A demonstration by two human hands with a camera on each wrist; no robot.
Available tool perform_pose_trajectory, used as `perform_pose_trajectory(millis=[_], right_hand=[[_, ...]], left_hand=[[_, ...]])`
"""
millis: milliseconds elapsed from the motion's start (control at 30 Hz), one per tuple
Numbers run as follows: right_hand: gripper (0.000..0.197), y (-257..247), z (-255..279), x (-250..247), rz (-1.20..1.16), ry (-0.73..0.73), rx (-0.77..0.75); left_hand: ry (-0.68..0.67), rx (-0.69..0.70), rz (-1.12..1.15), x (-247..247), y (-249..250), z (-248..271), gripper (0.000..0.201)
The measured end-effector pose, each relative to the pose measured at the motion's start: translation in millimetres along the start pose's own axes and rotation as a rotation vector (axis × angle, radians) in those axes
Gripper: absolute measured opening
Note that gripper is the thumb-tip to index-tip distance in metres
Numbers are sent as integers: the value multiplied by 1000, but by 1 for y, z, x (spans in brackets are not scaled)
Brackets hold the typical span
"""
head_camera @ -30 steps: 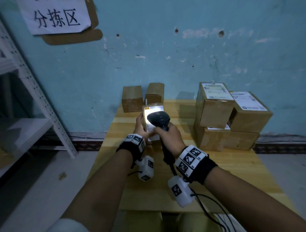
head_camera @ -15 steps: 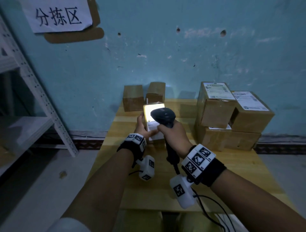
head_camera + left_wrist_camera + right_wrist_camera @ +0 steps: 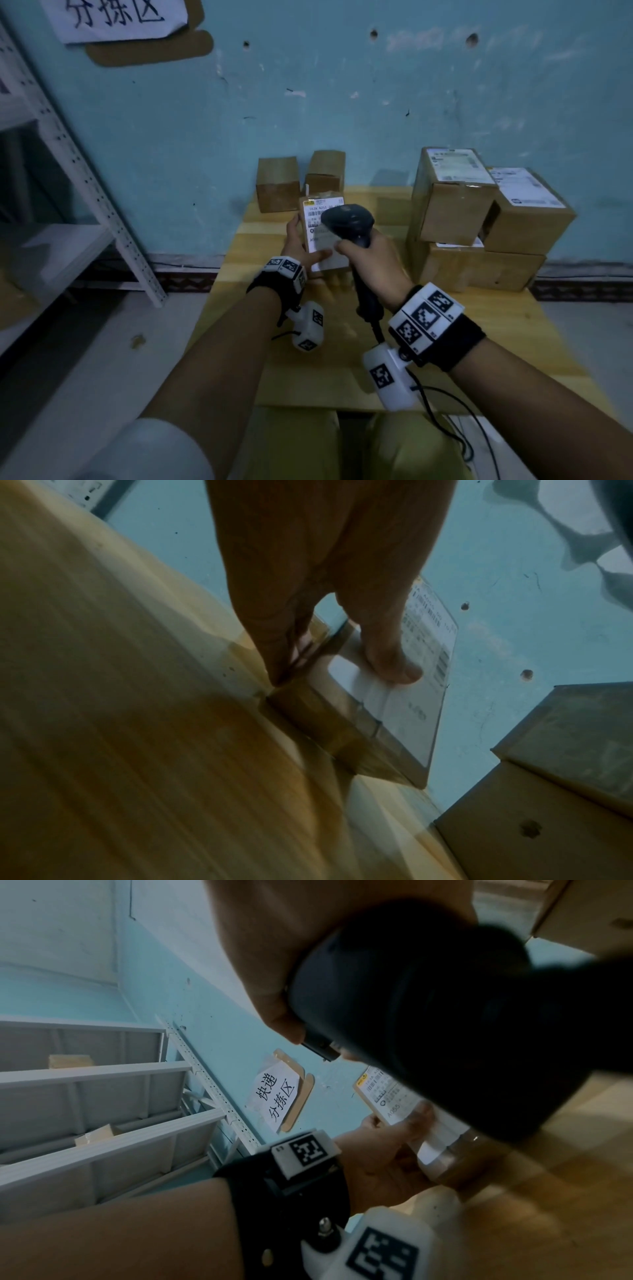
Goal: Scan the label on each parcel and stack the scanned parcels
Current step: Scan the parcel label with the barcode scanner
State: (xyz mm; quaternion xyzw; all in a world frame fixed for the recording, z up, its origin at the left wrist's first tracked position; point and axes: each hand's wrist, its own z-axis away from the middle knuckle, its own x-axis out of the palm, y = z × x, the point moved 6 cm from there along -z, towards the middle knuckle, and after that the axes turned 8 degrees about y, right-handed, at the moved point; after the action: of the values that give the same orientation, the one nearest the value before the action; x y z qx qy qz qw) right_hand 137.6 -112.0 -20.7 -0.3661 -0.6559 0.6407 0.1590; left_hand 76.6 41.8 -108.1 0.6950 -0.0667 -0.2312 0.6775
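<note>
My left hand (image 3: 301, 245) grips a small cardboard parcel (image 3: 323, 219) with a white label facing me, thumb across the label (image 3: 397, 664) and fingers behind it. The parcel's lower edge rests on the wooden table (image 3: 496, 329). My right hand (image 3: 373, 263) grips the handle of a black barcode scanner (image 3: 347, 222), whose head hangs just in front of the label and hides its right part. In the right wrist view the scanner (image 3: 445, 1010) fills the upper right, with the labelled parcel (image 3: 390, 1099) beyond it. No scan light shows on the label.
Three larger labelled boxes (image 3: 455, 202) are stacked at the table's back right. Two small plain boxes (image 3: 278, 185) stand against the blue wall behind the held parcel. A grey metal shelf rack (image 3: 68, 192) stands at the left. The scanner's cable (image 3: 442, 411) trails off the near edge.
The bright scan light on the label has gone out. The scanner and my right hand have shifted slightly right; the left hand still holds the parcel in place.
</note>
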Motion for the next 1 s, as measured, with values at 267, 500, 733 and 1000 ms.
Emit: perform_pose_trajectory(millis=[267,500,733,1000], right_hand=[[21,5,4,3,40,4,18],[29,-1,9,2,95,-17,-67],[30,-3,10,3,96,-37,-73],[26,2,8,4,64,-47,-41]], left_hand=[[-28,-33,10,0,2,2,108],[-31,-36,-27,-1,6,7,117],[-14,-37,-44,-1,8,12,117],[-27,-62,11,-1,7,8,107]])
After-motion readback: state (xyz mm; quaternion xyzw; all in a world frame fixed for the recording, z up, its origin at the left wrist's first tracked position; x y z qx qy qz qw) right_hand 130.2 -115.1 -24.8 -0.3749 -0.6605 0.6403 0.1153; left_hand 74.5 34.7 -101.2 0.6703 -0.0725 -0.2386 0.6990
